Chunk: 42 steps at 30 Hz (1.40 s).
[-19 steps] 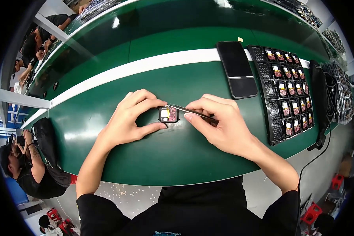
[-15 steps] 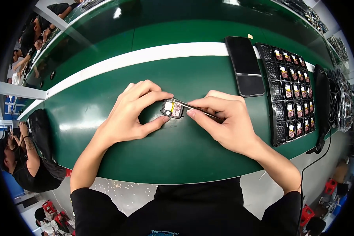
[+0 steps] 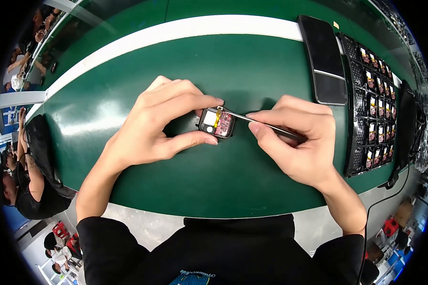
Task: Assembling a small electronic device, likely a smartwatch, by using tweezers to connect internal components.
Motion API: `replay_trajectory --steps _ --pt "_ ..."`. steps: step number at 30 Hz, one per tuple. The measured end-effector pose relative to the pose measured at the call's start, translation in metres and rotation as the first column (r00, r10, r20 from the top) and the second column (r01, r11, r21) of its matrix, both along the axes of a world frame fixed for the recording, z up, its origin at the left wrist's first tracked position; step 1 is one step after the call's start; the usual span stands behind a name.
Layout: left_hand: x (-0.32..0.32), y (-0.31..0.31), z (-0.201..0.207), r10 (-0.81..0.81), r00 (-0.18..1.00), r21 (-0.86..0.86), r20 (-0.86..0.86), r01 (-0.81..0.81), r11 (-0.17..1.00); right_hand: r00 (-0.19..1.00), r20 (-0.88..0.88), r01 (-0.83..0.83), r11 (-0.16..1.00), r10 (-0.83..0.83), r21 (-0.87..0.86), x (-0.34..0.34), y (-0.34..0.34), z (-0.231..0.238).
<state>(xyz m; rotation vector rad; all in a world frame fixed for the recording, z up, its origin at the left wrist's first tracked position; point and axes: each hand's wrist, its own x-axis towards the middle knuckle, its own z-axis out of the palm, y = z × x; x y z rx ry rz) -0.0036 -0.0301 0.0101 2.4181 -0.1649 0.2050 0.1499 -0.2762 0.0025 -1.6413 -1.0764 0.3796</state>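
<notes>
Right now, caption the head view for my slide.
Left hand steadies a small open device while right hand works tweezers inside it.

A glossy green bench top (image 3: pixel 185 180) at frame centre bears a black plastic watch case (image 3: pixel 217 123), thin metal tweezers (image 3: pixel 252 119) and a shiny black tray (image 3: pixel 373 99) at right.

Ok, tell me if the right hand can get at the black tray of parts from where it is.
Probably yes: the tray lies just beyond the right hand with nothing between, but that hand holds tweezers.
</notes>
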Motion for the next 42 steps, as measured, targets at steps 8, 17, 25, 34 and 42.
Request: replay_trajectory --steps 8,17,25,34,42 --pt "0.002 0.005 -0.004 -0.034 0.999 -0.014 -0.003 0.034 0.999 0.991 0.135 -0.008 1.000 0.012 -0.024 -0.004 0.006 -0.006" --pt "0.003 0.007 -0.004 -0.048 0.999 -0.011 -0.014 0.048 0.999 0.988 0.152 -0.004 1.000 0.008 -0.026 -0.004 0.008 -0.007" --pt "0.005 0.005 -0.001 -0.032 0.999 0.017 -0.005 0.032 0.999 0.990 0.138 0.003 1.000 -0.004 0.007 -0.004 0.008 -0.009" --pt "0.005 0.003 0.000 0.029 0.999 -0.005 -0.020 -0.029 1.000 0.937 0.343 0.038 0.996 -0.063 0.080 -0.006 0.006 -0.012" --pt "0.005 0.006 0.001 0.017 1.000 0.005 -0.024 -0.017 1.000 0.918 0.394 0.025 0.998 -0.045 0.053 -0.010 0.009 -0.011"
